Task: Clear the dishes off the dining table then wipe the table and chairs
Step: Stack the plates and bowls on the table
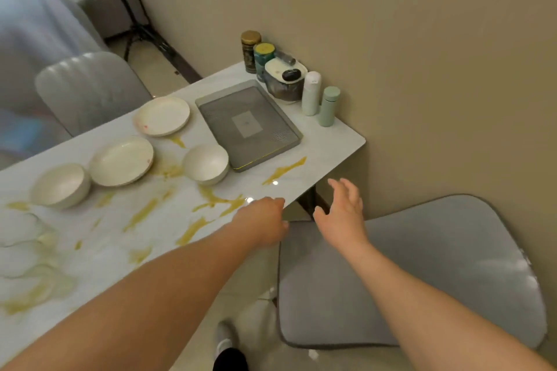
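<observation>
On the white marble dining table (325, 141) smeared with yellow streaks (283, 171) stand four white dishes: a plate (162, 115) at the back, a second plate (122, 159), a bowl (206, 163) beside the grey tray (248, 125), and a bowl (60, 184) at the left. My left hand (262, 224) hovers over the table's near edge, fingers curled downward, holding nothing that I can see. My right hand (343, 209) is spread open in the air just past the table's corner, above the grey chair (422, 268).
Jars (251, 50), a covered pot (284, 81) and two pale bottles (321, 99) crowd the far corner against the beige wall. A second grey chair (90, 87) stands behind the table. A tripod (135, 24) is at the back. My foot (226, 340) is on the floor.
</observation>
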Demonstrator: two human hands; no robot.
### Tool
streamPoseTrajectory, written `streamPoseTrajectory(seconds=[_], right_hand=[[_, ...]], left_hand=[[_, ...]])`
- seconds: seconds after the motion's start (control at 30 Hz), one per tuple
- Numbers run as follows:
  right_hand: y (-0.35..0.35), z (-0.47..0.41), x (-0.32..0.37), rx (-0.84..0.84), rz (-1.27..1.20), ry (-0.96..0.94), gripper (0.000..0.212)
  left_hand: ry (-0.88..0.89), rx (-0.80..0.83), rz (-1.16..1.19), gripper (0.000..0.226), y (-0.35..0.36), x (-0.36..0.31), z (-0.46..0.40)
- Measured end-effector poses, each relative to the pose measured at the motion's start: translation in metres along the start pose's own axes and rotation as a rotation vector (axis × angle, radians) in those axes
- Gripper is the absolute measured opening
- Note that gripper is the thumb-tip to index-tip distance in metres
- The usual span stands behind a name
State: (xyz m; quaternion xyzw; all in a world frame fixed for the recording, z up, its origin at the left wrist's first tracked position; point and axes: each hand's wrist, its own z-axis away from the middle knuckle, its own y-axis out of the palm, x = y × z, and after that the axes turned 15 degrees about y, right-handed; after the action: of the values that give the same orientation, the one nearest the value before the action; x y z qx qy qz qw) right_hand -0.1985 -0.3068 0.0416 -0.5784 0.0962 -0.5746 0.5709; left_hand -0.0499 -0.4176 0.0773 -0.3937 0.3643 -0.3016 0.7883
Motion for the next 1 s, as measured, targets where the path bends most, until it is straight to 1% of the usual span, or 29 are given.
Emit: streamPoseTrajectory(seconds=[0.07, 0.1, 0.13, 0.17, 0.23, 0.33, 0.4, 0.47, 0.6, 0.77, 0.93, 1.0], right_hand=[[0.027, 0.007, 0.037, 0.068, -0.02, -0.006, 0.069], [0.06, 0.009, 0.078, 0.109, 0.003, -0.029, 0.069], [0.079, 0.011, 0.1, 0.141, 0.011, -0.03, 0.07], [0.082, 0.01, 0.107, 0.156, 0.002, -0.022, 0.071], [0.114, 0.014, 0.15, 0.21, -0.003, -0.028, 0.073], [0.141, 0.021, 0.195, 0.329, -0.041, -0.013, 0.077], [0.156, 0.018, 0.219, 0.367, -0.003, -0.005, 0.078], [0.163, 0.01, 0.235, 0.392, -0.016, 0.055, 0.079], [0.173, -0.011, 0.255, 0.367, -0.03, 0.153, 0.074], [0.187, -0.037, 0.259, 0.359, 0.068, 0.186, 0.072], [0.217, -0.072, 0.265, 0.366, 0.117, 0.257, 0.072], [0.229, -0.087, 0.266, 0.365, 0.146, 0.272, 0.077]], left_hand=[[-0.026, -0.021, 0.023, 0.052, -0.01, 0.048, 0.013], [-0.065, -0.038, 0.056, 0.054, -0.019, 0.099, 0.03], [-0.085, -0.055, 0.07, 0.055, -0.024, 0.127, 0.041], [-0.098, -0.064, 0.076, 0.056, -0.029, 0.135, 0.043], [-0.161, -0.074, 0.112, 0.056, -0.04, 0.185, 0.063], [-0.232, -0.092, 0.14, 0.056, -0.051, 0.239, 0.084], [-0.255, -0.111, 0.162, 0.057, -0.055, 0.267, 0.095], [-0.265, -0.123, 0.178, 0.058, -0.057, 0.282, 0.099], [-0.271, -0.136, 0.211, 0.056, -0.053, 0.3, 0.098], [-0.282, -0.097, 0.243, 0.055, -0.052, 0.313, 0.085], [-0.314, -0.092, 0.271, 0.06, -0.057, 0.331, 0.062], [-0.348, -0.074, 0.282, 0.06, -0.055, 0.338, 0.051]])
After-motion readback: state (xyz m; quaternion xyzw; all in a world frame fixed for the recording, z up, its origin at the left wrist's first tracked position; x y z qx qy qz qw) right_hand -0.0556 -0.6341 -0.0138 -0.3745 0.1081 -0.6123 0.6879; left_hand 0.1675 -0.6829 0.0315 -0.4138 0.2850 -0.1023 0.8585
